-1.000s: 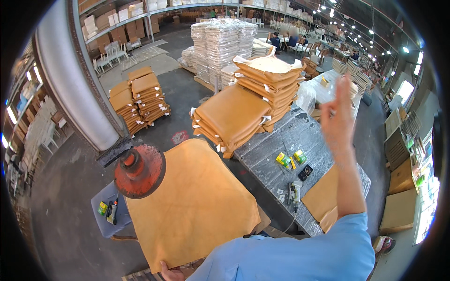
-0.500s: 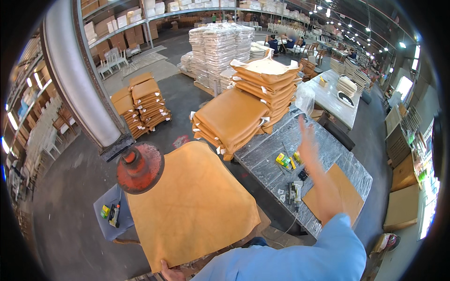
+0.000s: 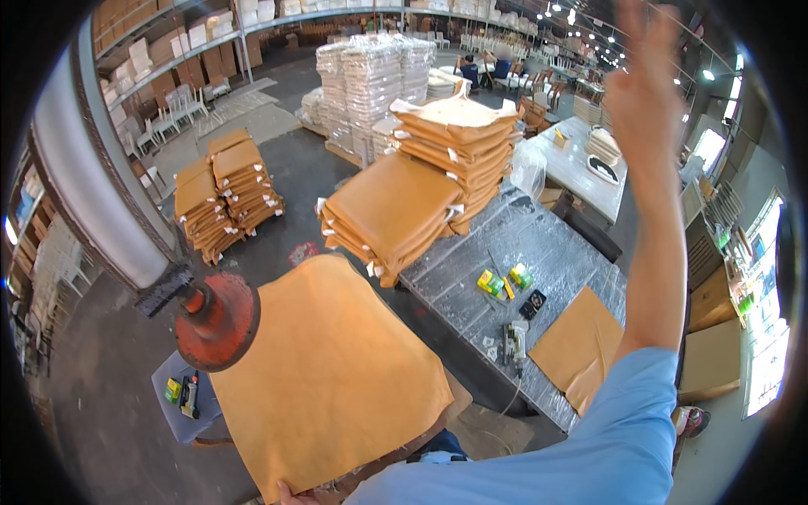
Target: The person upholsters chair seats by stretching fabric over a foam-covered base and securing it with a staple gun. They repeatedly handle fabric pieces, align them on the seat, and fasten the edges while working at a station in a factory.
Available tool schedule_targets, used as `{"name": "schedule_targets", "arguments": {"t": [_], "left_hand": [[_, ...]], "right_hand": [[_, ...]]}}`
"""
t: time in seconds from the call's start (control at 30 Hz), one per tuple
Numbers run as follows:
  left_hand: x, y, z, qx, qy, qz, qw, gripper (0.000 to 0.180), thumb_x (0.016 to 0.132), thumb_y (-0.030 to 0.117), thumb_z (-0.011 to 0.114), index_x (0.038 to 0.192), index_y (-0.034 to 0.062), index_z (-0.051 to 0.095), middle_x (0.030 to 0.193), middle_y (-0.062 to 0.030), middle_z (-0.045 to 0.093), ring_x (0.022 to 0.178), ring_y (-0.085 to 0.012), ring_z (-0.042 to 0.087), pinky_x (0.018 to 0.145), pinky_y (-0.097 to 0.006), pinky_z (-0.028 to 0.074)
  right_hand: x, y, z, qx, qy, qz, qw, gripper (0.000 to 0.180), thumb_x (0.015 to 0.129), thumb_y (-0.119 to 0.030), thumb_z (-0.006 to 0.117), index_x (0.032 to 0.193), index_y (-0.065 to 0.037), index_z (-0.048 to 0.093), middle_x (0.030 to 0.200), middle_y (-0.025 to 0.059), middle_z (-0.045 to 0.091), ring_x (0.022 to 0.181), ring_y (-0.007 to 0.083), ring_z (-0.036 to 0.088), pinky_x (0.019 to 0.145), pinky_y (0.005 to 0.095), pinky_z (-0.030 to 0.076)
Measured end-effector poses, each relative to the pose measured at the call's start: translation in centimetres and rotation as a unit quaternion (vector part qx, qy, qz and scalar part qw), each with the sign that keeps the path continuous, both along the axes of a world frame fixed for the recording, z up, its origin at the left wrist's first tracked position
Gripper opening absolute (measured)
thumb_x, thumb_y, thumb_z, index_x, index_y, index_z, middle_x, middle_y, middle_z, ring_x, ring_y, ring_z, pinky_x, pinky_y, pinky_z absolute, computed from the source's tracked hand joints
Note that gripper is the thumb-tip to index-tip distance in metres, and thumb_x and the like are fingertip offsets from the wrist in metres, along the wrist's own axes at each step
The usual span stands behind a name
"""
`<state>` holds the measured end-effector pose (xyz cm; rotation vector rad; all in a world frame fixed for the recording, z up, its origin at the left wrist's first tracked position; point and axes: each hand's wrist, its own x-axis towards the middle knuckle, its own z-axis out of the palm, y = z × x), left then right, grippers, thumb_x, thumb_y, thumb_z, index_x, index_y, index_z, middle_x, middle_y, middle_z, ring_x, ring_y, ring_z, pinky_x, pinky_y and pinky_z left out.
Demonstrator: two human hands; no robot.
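Left hand (image 3: 296, 498) at the lower edge, partly cut off: thumb laid over the near corner of the large tan sheet (image 3: 328, 362), other fingers hidden. Reads as a light pinch, fingers nearly closed on that corner. Right hand (image 3: 646, 93) high at upper right, well apart from the sheet, fingers stretched up and parted; nothing visible in it (blur, and fingertips lost at the top, so small things could be missed).

Sheet lies spread before the body, mostly smooth, soft shading only. Brown edge (image 3: 459, 402) shows from under its right side. Red cone-shaped fixture (image 3: 220, 321) overlaps its left edge in view; whether they touch, cannot tell.

Handling notes, my judgement: a single-corner hold is best kept gentle, thumb flat rather than nail-first, since supple material of this kind would probably mark or skew under a hard tug. Even tension should keep wrinkles out. Worth minding the left edge, where the fixture could snag it.

Left of the sheet: blue-grey surface bearing a nail gun-like tool (image 3: 190, 396) and a yellow-green box (image 3: 172, 390). To the right: plastic-covered table (image 3: 454, 252) with a second corded tool (image 3: 513, 341), a smaller tan piece (image 3: 566, 337) just beside it. Beyond, tan cushions (image 3: 391, 206) stacked, white tabs sticking out.
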<state>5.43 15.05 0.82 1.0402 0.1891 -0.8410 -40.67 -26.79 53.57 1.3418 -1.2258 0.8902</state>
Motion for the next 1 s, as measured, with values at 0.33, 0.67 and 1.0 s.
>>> {"name": "schedule_targets", "arguments": {"t": [0.33,0.67,1.0], "left_hand": [[-0.5,-0.5,1.6,0.089,-0.035,0.032,0.995,0.055,0.103,0.036,0.066,0.145,0.0006,0.057,0.141,-0.018,0.062,0.123,-0.0305,0.062,0.098,-0.045,0.056],[-1.3,-1.9,0.4,0.037,0.01,0.006,0.999,0.063,0.102,0.036,0.067,0.151,0.0,0.05,0.147,-0.0193,0.059,0.129,-0.0341,0.059,0.107,-0.048,0.051],[-0.9,-2.5,0.1,0.028,0.03,0.006,0.999,0.058,0.104,0.036,0.064,0.148,0.0006,0.052,0.143,-0.0179,0.061,0.126,-0.033,0.061,0.105,-0.047,0.052]], "right_hand": [[-0.9,-4.7,-6.4,0.129,-0.043,-0.006,0.991,0.113,0.08,0.016,0.053,0.166,-0.051,0.021,0.169,0.0273,0.027,0.077,0.0351,0.075,0.058,0.0393,0.056],[0.2,-1.3,-31.6,0.378,-0.125,0.136,0.907,0.093,0.086,0.004,0.063,0.169,-0.017,0.025,0.168,0.0313,0.027,0.145,0.0518,0.043,0.119,0.0534,0.04],[10.7,9.1,-52.0,0.694,-0.253,0.231,0.633,0.105,0.094,-0.046,0.072,0.168,-0.004,0.012,0.17,0.032,0.02,0.158,0.0477,0.022,0.129,0.0489,0.023]]}}
